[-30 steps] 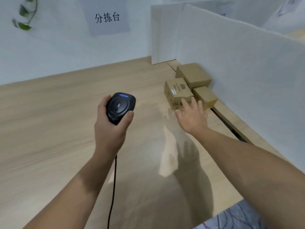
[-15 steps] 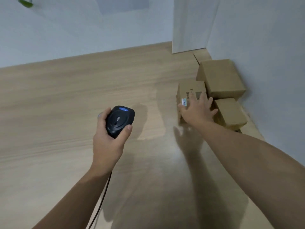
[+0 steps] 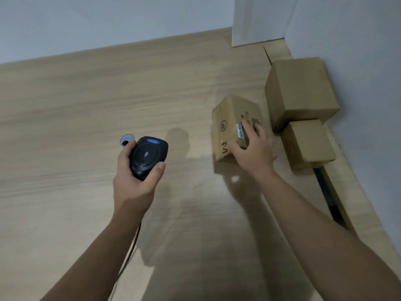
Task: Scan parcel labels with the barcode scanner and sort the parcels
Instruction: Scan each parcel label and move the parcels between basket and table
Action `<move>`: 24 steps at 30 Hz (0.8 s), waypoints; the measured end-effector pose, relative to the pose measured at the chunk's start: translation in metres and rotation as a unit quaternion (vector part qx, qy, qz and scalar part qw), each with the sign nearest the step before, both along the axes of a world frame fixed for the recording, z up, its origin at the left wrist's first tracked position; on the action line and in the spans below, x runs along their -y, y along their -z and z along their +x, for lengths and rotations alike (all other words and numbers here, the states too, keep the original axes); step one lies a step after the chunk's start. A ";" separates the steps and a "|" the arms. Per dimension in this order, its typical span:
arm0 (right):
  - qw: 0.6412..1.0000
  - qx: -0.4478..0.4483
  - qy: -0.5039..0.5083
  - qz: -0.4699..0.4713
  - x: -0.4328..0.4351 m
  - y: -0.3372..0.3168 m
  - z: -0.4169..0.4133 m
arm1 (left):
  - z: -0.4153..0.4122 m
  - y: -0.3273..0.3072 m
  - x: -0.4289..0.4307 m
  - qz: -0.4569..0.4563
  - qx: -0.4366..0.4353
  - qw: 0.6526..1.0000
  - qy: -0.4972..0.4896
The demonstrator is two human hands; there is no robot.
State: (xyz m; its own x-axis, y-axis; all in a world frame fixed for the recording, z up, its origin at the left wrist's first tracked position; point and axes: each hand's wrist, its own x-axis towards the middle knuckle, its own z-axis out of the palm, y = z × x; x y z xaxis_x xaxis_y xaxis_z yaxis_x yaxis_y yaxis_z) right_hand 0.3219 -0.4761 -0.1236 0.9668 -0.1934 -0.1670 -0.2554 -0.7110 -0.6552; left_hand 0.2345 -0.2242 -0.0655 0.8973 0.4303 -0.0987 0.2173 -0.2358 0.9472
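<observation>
On the table (image 3: 86,105), next to the big plain box (image 3: 303,90), the printed box (image 3: 230,118) has tipped up. The right hand (image 3: 253,148) now clamps it, thumb on the near face, fingers curled over top. Left hand (image 3: 134,181) wraps the scanner (image 3: 148,156); label (image 3: 239,131) exposed, scan likely next.

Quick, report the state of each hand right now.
Left hand: closed, gripping the barcode scanner.
Right hand: closed on the labelled parcel, fingers over its top, thumb on its near side.
</observation>
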 end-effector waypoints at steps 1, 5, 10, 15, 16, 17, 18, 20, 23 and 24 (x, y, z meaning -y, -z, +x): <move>0.997 0.010 0.005 0.082 -0.001 0.004 -0.011 | -0.002 0.001 0.000 -0.003 0.001 1.000 -0.002; 0.941 -0.020 0.031 0.336 -0.012 0.020 -0.063 | -0.012 0.000 -0.004 -0.005 0.002 1.000 0.007; 0.914 -0.096 -0.067 0.390 -0.021 0.036 -0.102 | -0.025 -0.004 -0.013 0.015 0.021 1.000 0.002; 0.971 -0.058 -0.069 0.219 -0.043 0.007 -0.095 | -0.037 -0.008 -0.026 0.016 0.030 0.999 -0.024; 0.983 -0.040 -0.072 0.164 -0.053 0.000 -0.091 | -0.040 -0.008 -0.031 0.013 0.033 0.999 -0.030; 0.991 -0.030 -0.089 0.096 -0.065 -0.007 -0.089 | -0.043 -0.009 -0.036 0.010 0.036 0.999 -0.032; 0.992 -0.034 -0.116 0.023 -0.077 -0.012 -0.087 | -0.047 -0.010 -0.042 0.007 0.039 0.999 -0.035; 0.979 -0.073 -0.162 -0.097 -0.097 -0.018 -0.085 | -0.056 -0.016 -0.053 0.012 0.045 0.998 -0.037; 0.964 -0.097 -0.171 -0.177 -0.114 -0.023 -0.082 | -0.070 -0.025 -0.070 0.006 0.054 0.997 -0.049; 0.963 -0.098 -0.163 -0.189 -0.117 -0.022 -0.083 | -0.075 -0.026 -0.075 0.004 0.053 0.997 -0.052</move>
State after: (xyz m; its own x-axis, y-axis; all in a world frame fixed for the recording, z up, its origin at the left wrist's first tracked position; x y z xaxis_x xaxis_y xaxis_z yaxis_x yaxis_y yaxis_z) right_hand 0.2388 -0.3587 -0.1012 0.9434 0.0325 -0.3301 -0.0705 -0.9529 -0.2951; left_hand 0.1597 -0.1495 -0.0392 0.8532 0.5216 -0.0011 0.1391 -0.2254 0.9643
